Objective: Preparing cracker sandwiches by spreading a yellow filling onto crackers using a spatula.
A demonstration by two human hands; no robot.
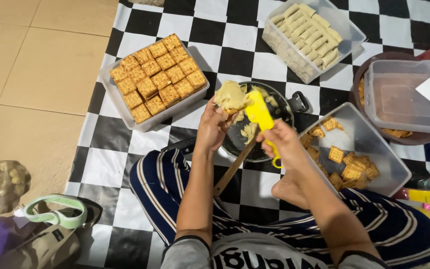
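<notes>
The left hand grips a square cracker heaped with pale filling; the right hand grips a yellow plastic spatula against it, above a dark pan.

Your right hand holds a bright yellow spreader, and your left hand holds a golden-brown cracker heaped with pale beige paste. The pan below is black, its wooden spoon light brown. You sit on a mat of black and white checks laid over cream floor tiles. Your trousers are navy with thin white stripes. The clear tub at your left is packed with golden-brown crackers, and the far tub holds pale tan rolls.
</notes>
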